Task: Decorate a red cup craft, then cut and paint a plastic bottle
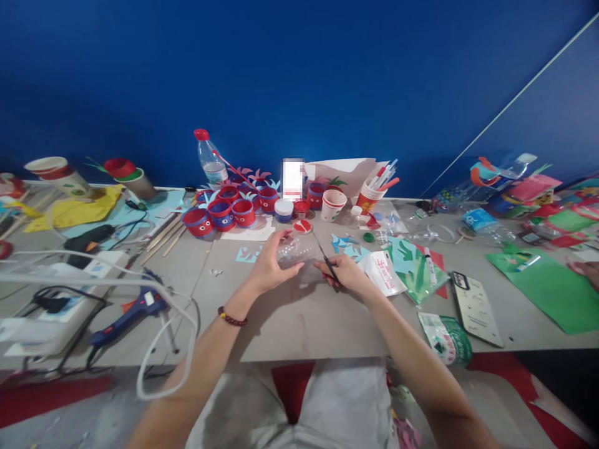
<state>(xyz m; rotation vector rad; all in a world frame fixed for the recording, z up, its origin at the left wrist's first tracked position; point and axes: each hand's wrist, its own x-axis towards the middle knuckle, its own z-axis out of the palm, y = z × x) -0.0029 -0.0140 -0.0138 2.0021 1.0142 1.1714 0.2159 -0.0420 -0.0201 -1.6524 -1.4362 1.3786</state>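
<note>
A clear plastic bottle piece [296, 251] is gripped in my left hand [272, 265], fingers behind it and thumb along its near side. My right hand [344, 272] is closed around dark-handled scissors [330, 264], whose blades point up and away beside the plastic. Whether the blades touch the plastic, I cannot tell. Just beyond my left fingers lies a red and white round lid [302, 227]. Light-blue paper scraps [248, 253] rest left of the plastic, and a white packet [382, 273] sits right of my right hand.
Red and blue painted cups [221, 215] stand at the back, with a bottle [209, 159] behind. A paper cup of pens [374, 192] is right of them. At left are a blue glue gun [128, 312] and cables; at right, a phone [476, 307] and green sheet [545, 293].
</note>
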